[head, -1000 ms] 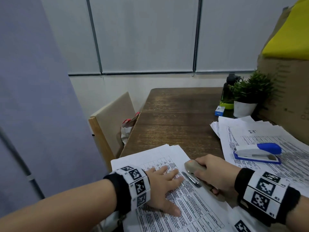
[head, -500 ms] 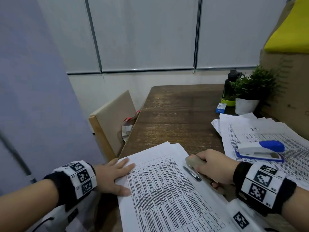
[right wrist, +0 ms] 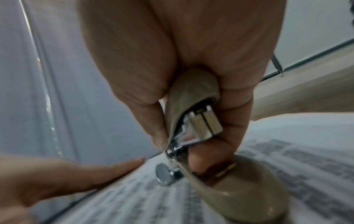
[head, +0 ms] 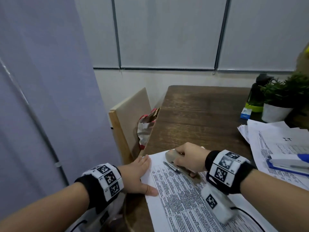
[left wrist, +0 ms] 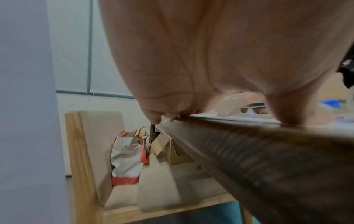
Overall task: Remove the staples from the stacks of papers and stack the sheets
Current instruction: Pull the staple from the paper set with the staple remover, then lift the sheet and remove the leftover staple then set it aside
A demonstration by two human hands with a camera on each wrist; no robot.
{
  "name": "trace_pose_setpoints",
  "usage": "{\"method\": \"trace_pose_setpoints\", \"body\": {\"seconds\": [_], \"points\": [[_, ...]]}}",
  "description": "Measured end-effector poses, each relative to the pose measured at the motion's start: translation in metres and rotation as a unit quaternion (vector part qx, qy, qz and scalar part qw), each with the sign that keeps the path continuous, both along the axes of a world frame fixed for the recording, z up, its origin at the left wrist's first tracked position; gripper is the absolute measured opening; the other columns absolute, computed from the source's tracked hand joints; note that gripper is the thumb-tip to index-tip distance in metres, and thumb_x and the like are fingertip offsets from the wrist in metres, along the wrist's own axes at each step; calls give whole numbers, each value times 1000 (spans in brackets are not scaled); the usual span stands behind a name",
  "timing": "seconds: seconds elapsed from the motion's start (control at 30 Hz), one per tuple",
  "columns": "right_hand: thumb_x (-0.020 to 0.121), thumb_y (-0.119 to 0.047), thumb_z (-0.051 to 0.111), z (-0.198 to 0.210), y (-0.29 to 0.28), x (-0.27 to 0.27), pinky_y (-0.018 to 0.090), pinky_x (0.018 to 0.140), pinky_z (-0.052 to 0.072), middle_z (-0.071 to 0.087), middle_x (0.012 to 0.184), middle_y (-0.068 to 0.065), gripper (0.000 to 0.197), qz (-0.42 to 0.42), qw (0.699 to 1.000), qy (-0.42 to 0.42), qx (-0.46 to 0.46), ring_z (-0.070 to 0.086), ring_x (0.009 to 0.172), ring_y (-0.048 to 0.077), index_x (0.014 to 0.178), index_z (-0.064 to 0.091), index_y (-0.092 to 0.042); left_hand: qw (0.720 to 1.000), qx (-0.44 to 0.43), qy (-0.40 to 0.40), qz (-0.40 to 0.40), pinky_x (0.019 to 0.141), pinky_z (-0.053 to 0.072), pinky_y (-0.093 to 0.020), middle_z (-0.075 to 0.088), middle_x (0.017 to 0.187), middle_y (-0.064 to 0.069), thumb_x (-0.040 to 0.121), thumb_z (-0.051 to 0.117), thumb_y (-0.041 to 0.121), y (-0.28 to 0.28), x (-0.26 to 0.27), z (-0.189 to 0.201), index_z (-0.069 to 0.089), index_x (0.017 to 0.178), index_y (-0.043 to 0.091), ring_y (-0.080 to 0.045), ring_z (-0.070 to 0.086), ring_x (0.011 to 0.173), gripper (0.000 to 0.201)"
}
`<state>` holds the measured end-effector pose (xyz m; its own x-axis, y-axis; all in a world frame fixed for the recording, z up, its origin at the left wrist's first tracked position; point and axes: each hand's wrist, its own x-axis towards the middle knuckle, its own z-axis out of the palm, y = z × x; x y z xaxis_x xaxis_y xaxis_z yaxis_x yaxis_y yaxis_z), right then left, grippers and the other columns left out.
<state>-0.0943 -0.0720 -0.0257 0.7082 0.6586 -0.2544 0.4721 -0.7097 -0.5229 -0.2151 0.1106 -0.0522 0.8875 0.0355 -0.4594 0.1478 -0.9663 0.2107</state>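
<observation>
A stack of printed sheets [head: 180,198] lies on the near end of the brown table [head: 200,114], its left edge at the table's left edge. My right hand [head: 189,158] grips a beige staple remover [head: 172,156] [right wrist: 193,121] near the stack's top corner; its metal tip [head: 170,167] rests on the paper. My left hand [head: 140,176] lies flat with straight fingers on the stack's left edge, thumb on the page. The palm fills the left wrist view [left wrist: 210,60], where the fingertips touch the table edge [left wrist: 249,144].
A second pile of papers [head: 275,148] lies at the right with a blue-and-white stapler [head: 289,163] on it. A potted plant [head: 280,101], a dark bottle [head: 255,94] and a small blue box [head: 245,113] stand behind. A chair [head: 128,118] with bags [head: 147,126] stands left of the table.
My left hand slid off the page to the stack's left edge. The right hand with the staple remover shifted up towards the stack's top corner. The camera panned left.
</observation>
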Motion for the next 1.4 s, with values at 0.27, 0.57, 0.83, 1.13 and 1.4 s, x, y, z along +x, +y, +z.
{"method": "trace_pose_setpoints", "body": {"seconds": [0.27,0.57,0.83,1.13,1.4], "points": [[90,-14,59,14,28,-42,30,51,52,71,86,12,22,14,981,65,185,56,47,12,111,66,-15,902,-322,-243,152,94,47,-17,60,115,26,67,88,38,17,-8,4,49,120,35,3,59,108,66],[88,-8,56,29,85,-81,6,39,34,60,73,-7,32,143,970,-1,199,51,42,-10,116,63,-21,719,-565,-256,315,57,57,-34,64,79,-25,75,61,-26,42,-34,-1,68,91,-5,-35,62,71,27],[86,-15,57,23,118,-98,33,87,54,67,105,-1,33,209,972,-55,91,63,97,16,117,63,-25,703,-558,-215,385,61,55,-36,65,73,-22,75,59,-21,71,-58,-19,65,90,-8,-36,65,67,22],[90,-17,53,26,99,-91,26,77,45,65,101,-1,26,236,967,-96,0,60,94,18,114,62,-21,735,-495,-182,426,41,54,-28,65,64,-18,96,49,-8,83,-62,-28,60,82,-8,-25,65,47,18],[92,-29,56,27,-21,12,38,56,52,71,73,7,18,-86,991,-85,52,63,55,24,93,68,-15,863,-354,-116,341,53,49,-23,59,102,-4,90,67,38,58,-12,-19,45,135,7,-16,59,78,59]]}}
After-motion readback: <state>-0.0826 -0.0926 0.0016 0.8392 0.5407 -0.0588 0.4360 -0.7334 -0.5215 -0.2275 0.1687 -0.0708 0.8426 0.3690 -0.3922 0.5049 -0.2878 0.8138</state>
